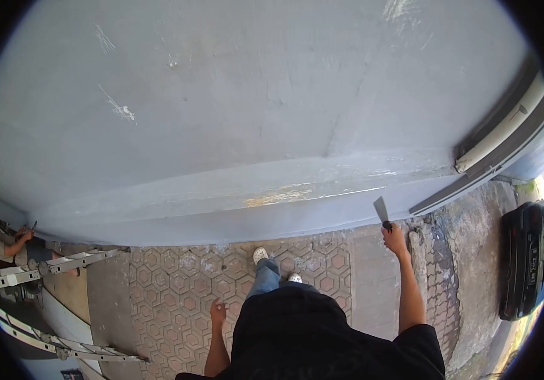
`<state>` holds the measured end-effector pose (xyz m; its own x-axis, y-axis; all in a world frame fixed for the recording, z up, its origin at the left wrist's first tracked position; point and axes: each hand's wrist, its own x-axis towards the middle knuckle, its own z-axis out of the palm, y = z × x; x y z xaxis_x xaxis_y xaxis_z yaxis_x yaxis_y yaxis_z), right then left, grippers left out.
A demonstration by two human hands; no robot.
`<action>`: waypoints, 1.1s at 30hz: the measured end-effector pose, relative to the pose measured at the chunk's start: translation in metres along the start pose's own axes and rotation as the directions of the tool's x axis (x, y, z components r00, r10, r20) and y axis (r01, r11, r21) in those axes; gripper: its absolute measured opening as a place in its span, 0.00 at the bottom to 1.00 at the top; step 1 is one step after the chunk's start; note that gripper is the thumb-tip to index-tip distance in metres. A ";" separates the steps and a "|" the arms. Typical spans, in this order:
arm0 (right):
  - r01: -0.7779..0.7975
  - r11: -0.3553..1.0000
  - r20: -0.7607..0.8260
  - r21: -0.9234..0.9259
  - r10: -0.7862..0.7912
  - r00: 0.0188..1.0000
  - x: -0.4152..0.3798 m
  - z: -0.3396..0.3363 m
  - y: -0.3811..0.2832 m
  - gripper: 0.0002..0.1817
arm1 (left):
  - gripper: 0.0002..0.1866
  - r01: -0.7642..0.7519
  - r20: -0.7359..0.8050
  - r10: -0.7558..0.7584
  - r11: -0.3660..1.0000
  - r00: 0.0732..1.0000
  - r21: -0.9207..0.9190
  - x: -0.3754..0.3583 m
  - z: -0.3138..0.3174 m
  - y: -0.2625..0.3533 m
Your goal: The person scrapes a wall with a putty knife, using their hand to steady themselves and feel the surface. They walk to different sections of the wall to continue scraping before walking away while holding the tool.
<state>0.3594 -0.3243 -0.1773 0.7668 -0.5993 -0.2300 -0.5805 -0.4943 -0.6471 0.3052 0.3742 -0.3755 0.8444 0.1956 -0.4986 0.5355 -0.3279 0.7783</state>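
Observation:
My right hand is wrapped round the dark handle of a putty knife, its flat metal blade pointing up toward the wall. The blade appears apart from the wall, though the distance is hard to judge. Over the paving hangs my left hand, with nothing in it and its fingers loosely bent and apart. In front of me stands the grey painted wall. Along its lower ledge runs a scraped patch with yellowish and white marks. Higher up are white scratches.
A metal ladder stands at the left, near a seated person holding something small. Hexagonal paving lies under my feet. A pale pipe runs along the wall's right end. A dark car is parked at far right.

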 end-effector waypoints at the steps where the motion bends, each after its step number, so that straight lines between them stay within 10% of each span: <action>1: 0.027 1.000 0.004 0.004 -0.028 1.000 -0.005 0.012 -0.004 0.15 | 0.20 -0.085 -0.013 0.084 0.996 0.996 -0.041 0.006 -0.001 0.021; 3: 0.051 0.999 0.001 0.015 -0.051 0.999 0.001 0.044 -0.007 0.15 | 0.20 -0.105 -0.017 0.104 0.993 0.994 -0.062 0.001 0.004 0.062; 5: 0.397 0.899 -0.267 -0.184 -0.434 0.860 0.012 0.076 -0.009 0.15 | 0.19 -0.114 -0.024 0.113 0.990 0.993 -0.079 -0.011 0.012 0.078; 11: 0.143 0.962 0.176 0.233 -0.186 0.967 -0.001 0.116 -0.148 0.16 | 0.15 -0.214 -0.063 0.213 0.977 0.975 -0.011 -0.044 0.006 0.021; 15: 0.348 0.931 0.026 -0.109 -0.347 0.938 0.037 0.205 -0.153 0.18 | 0.15 -0.332 -0.189 0.342 0.939 0.920 0.083 -0.047 -0.026 -0.063; 17: 0.260 0.910 -0.102 -0.322 -0.307 0.946 0.033 0.233 -0.193 0.21 | 0.16 0.005 -0.057 -0.051 0.789 0.997 -0.614 -0.062 -0.041 -0.041; 19: 0.135 0.971 -0.088 -0.196 -0.154 0.984 0.041 0.248 -0.212 0.21 | 0.18 -0.292 -0.236 0.286 0.956 0.929 0.010 -0.048 -0.054 -0.060; 27: -0.248 0.870 -0.165 0.426 0.344 0.924 0.022 0.237 -0.243 0.13 | 0.24 0.038 -0.331 -0.075 0.992 0.941 -0.119 0.060 -0.106 0.081; 32: -0.374 0.819 -0.175 0.435 0.485 0.857 -0.001 0.252 -0.245 0.17 | 0.19 -0.368 0.033 0.371 0.927 0.928 -0.071 0.170 -0.103 0.242; 33: -0.338 0.921 -0.317 0.194 0.385 0.867 -0.002 0.261 -0.238 0.18 | 0.18 -0.416 0.104 0.418 0.908 0.902 -0.046 0.183 -0.099 0.283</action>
<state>0.5674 -0.0405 -0.2128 0.3543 -0.9092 -0.2186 -0.7406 -0.1301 -0.6592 0.6121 0.4086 -0.2083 0.9847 -0.0572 -0.1643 0.1360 -0.3362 0.9319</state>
